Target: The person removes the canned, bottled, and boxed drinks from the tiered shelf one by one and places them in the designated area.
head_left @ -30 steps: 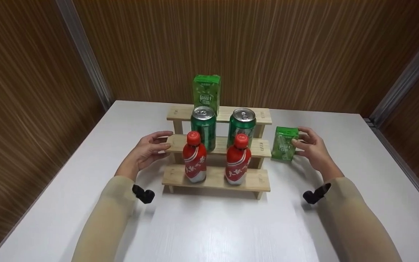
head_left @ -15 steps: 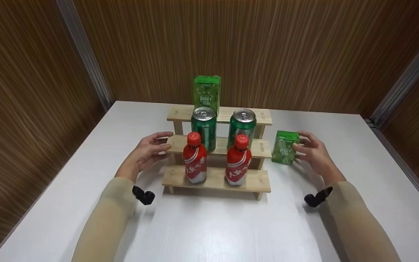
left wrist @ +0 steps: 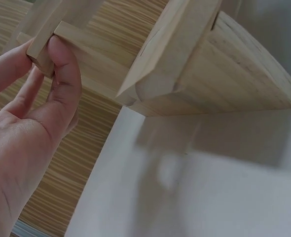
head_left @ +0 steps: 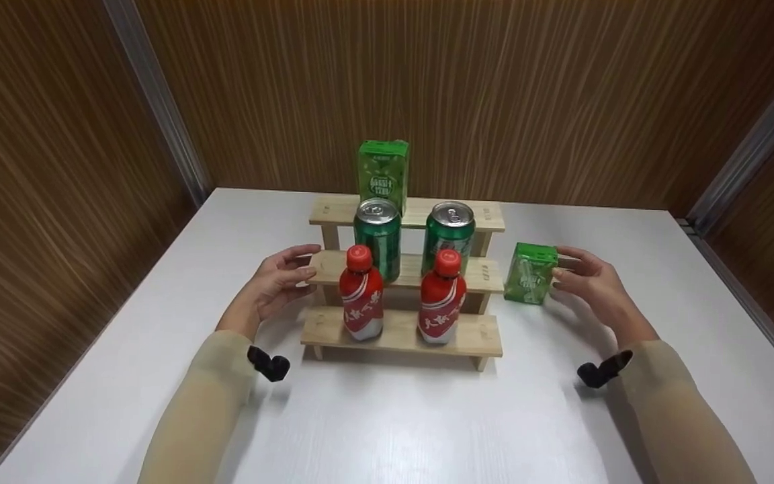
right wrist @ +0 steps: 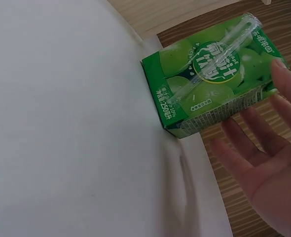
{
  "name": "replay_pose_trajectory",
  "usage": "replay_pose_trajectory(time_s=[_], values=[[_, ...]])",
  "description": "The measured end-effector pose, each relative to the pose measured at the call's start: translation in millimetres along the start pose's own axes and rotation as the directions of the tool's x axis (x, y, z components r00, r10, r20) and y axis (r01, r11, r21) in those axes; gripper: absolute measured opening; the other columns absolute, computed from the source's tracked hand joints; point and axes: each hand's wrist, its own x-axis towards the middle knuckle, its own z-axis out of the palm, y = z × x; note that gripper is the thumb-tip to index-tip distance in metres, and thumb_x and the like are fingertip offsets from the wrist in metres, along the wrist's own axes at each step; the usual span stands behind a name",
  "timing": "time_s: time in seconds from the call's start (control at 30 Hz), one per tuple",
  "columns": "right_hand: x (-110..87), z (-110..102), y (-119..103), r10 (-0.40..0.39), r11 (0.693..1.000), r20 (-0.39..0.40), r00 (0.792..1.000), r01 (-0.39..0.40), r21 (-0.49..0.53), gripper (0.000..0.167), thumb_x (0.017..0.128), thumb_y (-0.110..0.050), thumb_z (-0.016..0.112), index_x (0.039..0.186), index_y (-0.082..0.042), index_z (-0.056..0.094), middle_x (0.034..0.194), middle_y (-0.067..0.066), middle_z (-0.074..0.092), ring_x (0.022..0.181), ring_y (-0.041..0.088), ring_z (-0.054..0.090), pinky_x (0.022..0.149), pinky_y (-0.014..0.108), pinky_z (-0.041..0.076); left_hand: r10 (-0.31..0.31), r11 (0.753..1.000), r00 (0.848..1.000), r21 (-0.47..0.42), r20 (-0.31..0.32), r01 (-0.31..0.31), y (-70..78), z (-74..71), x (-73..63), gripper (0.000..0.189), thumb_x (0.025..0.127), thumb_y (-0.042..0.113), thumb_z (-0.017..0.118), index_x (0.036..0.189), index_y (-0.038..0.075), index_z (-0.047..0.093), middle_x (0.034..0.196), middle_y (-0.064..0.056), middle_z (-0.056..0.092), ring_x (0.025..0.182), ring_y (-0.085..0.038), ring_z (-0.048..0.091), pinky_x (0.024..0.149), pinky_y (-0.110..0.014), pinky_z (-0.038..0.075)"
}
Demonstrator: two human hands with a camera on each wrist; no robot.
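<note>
A stepped wooden display stand (head_left: 400, 329) holds two red drink bottles (head_left: 361, 302) (head_left: 442, 306) on its lowest step. Two green cans (head_left: 387, 249) (head_left: 451, 232) occupy the middle step, and a green juice box (head_left: 383, 171) the top. My left hand (head_left: 273, 286) pinches the left end of the middle step between thumb and fingers, clear in the left wrist view. To the right of the stand, another juice box (right wrist: 209, 74) with a wrapped straw stands upright on the table. Beside it my right hand (head_left: 592, 282) has loosely extended fingers, its thumb tip right at the box's edge.
The white table (head_left: 387, 430) carries the stand near its back edge. Wood-grain panels (head_left: 481, 87) rise behind it and on both sides, with metal strips (head_left: 158, 101) at the corners. A small black camera (head_left: 269, 363) is worn at each wrist.
The right-hand juice box has come slightly toward me and down. My right hand has since eased off to the right, loosening around it. My left hand keeps its place on the stand.
</note>
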Motion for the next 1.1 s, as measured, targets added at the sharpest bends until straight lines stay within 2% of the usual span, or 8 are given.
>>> replay_pose_trajectory(time_s=[0.2,0.4,0.53,0.73,0.9,1.1], values=[[-3.8,-8,-3,-0.044,0.997,0.006,0.999,0.044,0.064,0.059,0.087,-0.025,0.066,0.137,-0.009,0.041,0.127,0.009,0.048,0.106,0.013,0.055,0.090,0.035,0.046,0.001,0.999,1.000,-0.032,-0.002,-0.001,-1.5,-0.4,0.4,0.054,0.080,-0.004,0.068,0.129,0.004,0.048,0.122,-0.014,0.050,0.094,-0.023,0.058,0.070,-0.032,0.050],[-9.1,-15,-10,-0.122,0.988,-0.024,0.992,0.123,0.096,0.049,0.088,-0.022,0.064,0.132,-0.007,0.047,0.124,0.014,0.053,0.111,0.023,0.055,0.086,0.032,0.048,0.014,1.000,1.000,-0.016,0.021,-0.014,-2.8,-0.4,0.9,0.054,0.082,-0.002,0.066,0.131,0.004,0.046,0.124,-0.015,0.048,0.098,-0.024,0.056,0.072,-0.033,0.049],[-13.6,-16,-19,-0.158,0.981,-0.025,0.987,0.159,0.112,0.047,0.089,-0.021,0.062,0.131,-0.005,0.048,0.121,0.013,0.056,0.109,0.022,0.057,0.085,0.031,0.048,0.022,0.999,1.000,-0.028,0.021,-0.022,-4.6,-0.6,1.2,0.053,0.082,-0.002,0.066,0.131,0.004,0.046,0.122,-0.015,0.049,0.095,-0.023,0.058,0.071,-0.033,0.049],[-21.0,-10,-35,-0.227,0.969,-0.014,0.974,0.227,0.100,0.044,0.089,-0.018,0.062,0.129,-0.003,0.051,0.119,0.012,0.058,0.106,0.020,0.058,0.084,0.029,0.049,0.036,0.999,0.999,-0.036,0.020,-0.035,-6.2,-1.5,0.7,0.053,0.083,-0.003,0.064,0.132,0.004,0.046,0.120,-0.014,0.051,0.093,-0.022,0.059,0.069,-0.032,0.049],[-23.2,-2,-48,-0.302,0.943,0.015,0.953,0.297,0.149,0.040,0.090,-0.012,0.060,0.127,0.000,0.051,0.118,0.015,0.058,0.108,0.024,0.057,0.085,0.029,0.048,0.037,0.998,0.999,-0.058,0.014,-0.036,-6.8,-1.8,0.1,0.051,0.083,-0.006,0.062,0.131,0.003,0.047,0.118,-0.013,0.052,0.090,-0.022,0.060,0.066,-0.031,0.049],[-21.4,7,-63,-0.326,0.940,0.021,0.945,0.322,0.114,0.043,0.090,-0.015,0.061,0.130,-0.005,0.049,0.118,0.015,0.059,0.108,0.025,0.057,0.083,0.028,0.049,0.040,0.998,0.999,-0.046,0.016,-0.039,-5.5,-0.3,0.9,0.051,0.083,-0.005,0.062,0.131,0.003,0.047,0.119,-0.014,0.052,0.090,-0.021,0.059,0.067,-0.031,0.049]])
